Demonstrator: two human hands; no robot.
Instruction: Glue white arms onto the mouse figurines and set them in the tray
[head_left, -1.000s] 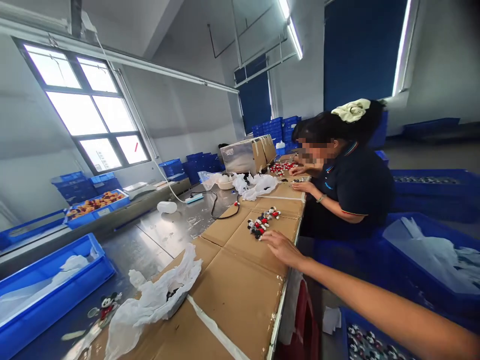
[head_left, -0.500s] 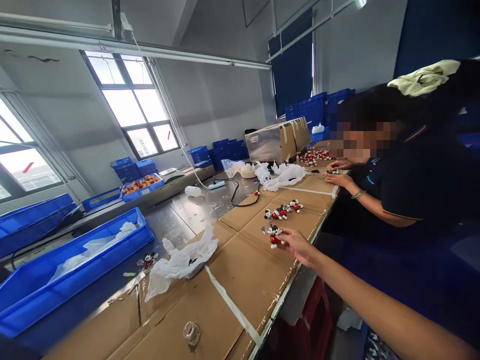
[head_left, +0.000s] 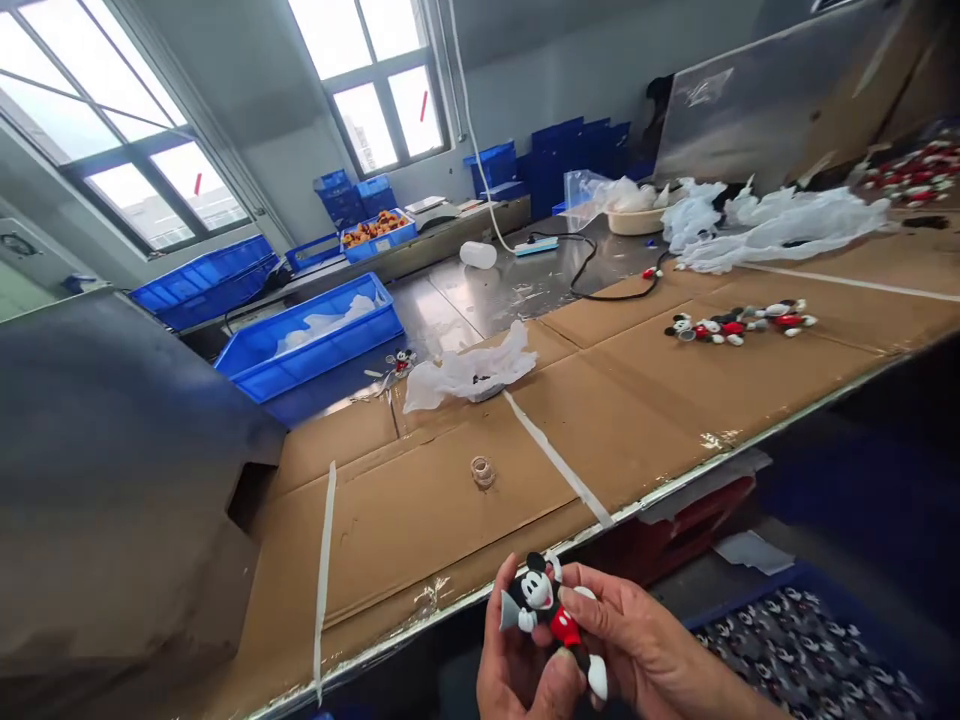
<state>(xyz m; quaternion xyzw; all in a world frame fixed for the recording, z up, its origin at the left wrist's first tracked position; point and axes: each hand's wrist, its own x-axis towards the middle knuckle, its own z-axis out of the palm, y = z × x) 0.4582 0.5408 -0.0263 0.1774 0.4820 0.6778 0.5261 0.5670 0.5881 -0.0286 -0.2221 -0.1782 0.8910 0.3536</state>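
A small Mickey Mouse figurine [head_left: 566, 628], black, white and red with a grey cone-shaped piece at one hand, is held just in front of the table's front edge. My left hand [head_left: 506, 675] cups it from the left and below, its thumb on the lower part. My right hand [head_left: 637, 630] grips it from the right, thumb against the body. Several similar figurines [head_left: 726, 326] lie in a row on the cardboard to the right. Another figurine [head_left: 403, 361] sits by the blue tray. A clear ring-shaped piece [head_left: 483, 472] lies on the cardboard beyond my hands.
Cardboard [head_left: 420, 530] with white tape covers the tabletop. A crumpled white plastic bag [head_left: 472, 375] lies mid-table. A blue tray [head_left: 315, 350] stands at the far left, and a large dark panel [head_left: 127, 480] rises nearby. Below right, a bin [head_left: 806, 650] contains many figurine parts.
My view has swung left and down. My right hand has drawn the figurine back from over the table towards me. My left hand has come into view and closed on it.
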